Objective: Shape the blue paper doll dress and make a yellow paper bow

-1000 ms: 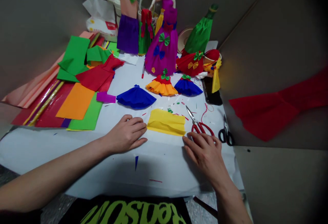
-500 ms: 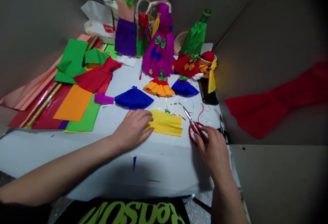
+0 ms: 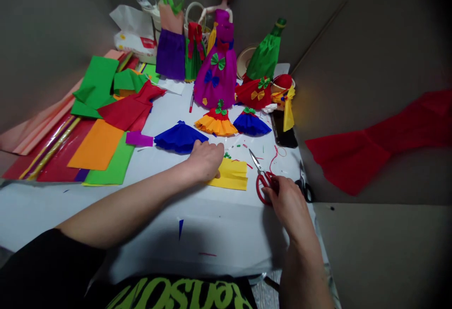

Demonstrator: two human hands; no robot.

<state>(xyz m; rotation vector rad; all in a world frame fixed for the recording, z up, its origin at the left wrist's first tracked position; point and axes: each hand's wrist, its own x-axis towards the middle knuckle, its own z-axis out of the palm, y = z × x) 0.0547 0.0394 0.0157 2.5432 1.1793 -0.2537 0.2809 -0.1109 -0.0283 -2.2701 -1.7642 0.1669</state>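
Observation:
A piece of yellow crepe paper lies flat on the white table, creased along its length. My left hand is closed over its left end, fingers curled, with the thumb against the paper. The blue paper skirt is just behind that hand. Red-handled scissors rest to the right of the yellow paper, blades pointing away and slightly parted. My right hand is closed on their right handle loop. Small green and red scraps lie between the paper and the blades.
Coloured paper sheets are piled at the left. Behind stand a doll in a purple dress and a green-wrapped bottle. Small paper dresses sit in front. A phone and black-handled scissors lie near the right edge.
My left hand has moved right along the yellow paper, and its fingers are more curled. My right hand stays at the scissors. The view has shifted slightly.

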